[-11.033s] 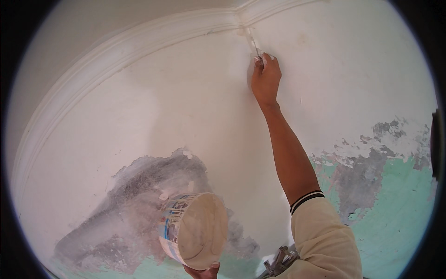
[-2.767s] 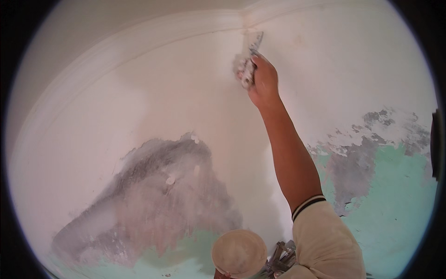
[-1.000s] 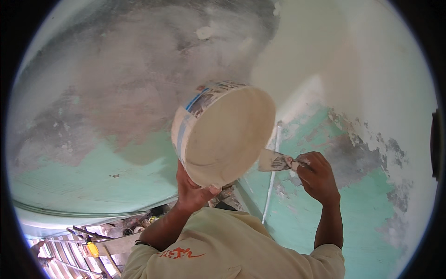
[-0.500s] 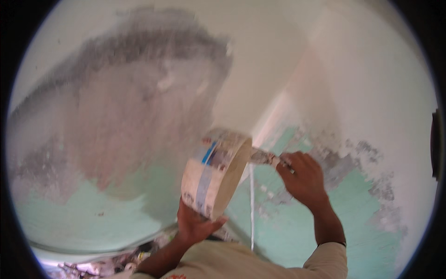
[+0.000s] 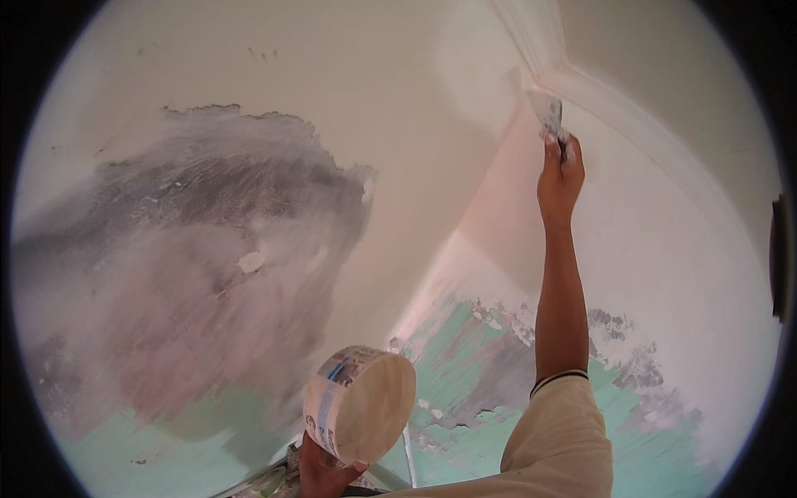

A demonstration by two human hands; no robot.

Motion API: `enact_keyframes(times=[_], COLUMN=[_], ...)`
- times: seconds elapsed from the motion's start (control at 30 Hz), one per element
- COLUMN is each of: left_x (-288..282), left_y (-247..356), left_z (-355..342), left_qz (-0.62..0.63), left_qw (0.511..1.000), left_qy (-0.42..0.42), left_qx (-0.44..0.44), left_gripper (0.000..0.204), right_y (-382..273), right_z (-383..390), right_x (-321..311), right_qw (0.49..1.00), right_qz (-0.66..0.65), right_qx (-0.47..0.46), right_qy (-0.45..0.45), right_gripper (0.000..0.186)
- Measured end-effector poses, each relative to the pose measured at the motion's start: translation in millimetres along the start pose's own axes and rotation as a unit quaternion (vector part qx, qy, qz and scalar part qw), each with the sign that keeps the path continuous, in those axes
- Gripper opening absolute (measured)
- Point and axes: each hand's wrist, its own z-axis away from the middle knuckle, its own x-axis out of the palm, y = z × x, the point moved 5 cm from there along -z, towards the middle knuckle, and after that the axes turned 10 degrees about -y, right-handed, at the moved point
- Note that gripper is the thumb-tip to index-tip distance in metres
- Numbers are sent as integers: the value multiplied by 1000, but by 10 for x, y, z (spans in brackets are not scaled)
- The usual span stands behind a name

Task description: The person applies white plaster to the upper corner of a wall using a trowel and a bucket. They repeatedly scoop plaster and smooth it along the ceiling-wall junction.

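Grey, scoured plaster [image 5: 249, 207] spreads above and to the left of your bucket [image 5: 320, 407], its ragged upper edge meeting an off-white wall [image 5: 398, 149]. Green paint [image 5: 158, 448] shows low down, left of the bucket, and again on the adjoining wall [image 5: 664, 282] to the bucket's right. A thin white rod [image 5: 409, 456] runs just beside the bucket's right side. High above and right of the bucket is a moulded cornice [image 5: 635, 120]. Your left hand [image 5: 328, 471] grips the bucket from below, thumb at its lower rim, and the bucket tilts with its mouth to the right. Your right hand [image 5: 563, 170], well above and right of the bucket, is closed around a putty knife [image 5: 548, 109]; the blade points up toward the cornice, and whether it touches the wall cannot be told.
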Motion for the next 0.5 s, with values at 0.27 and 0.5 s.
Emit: enact_keyframes(times=[0.27, 0.5], left_x=[-257, -224], left_y=[-682, -482], left_z=[163, 130], left_qz=[-120, -100], left_qw=[991, 994], left_qy=[24, 25], left_qx=[-57, -44], left_gripper=[97, 99], right_y=[84, -152], right_z=[-644, -431], right_x=[330, 276], right_qw=[1000, 979], right_qz=[3, 191], right_qx=[-5, -16], right_qy=[20, 68], right_gripper=[20, 18])
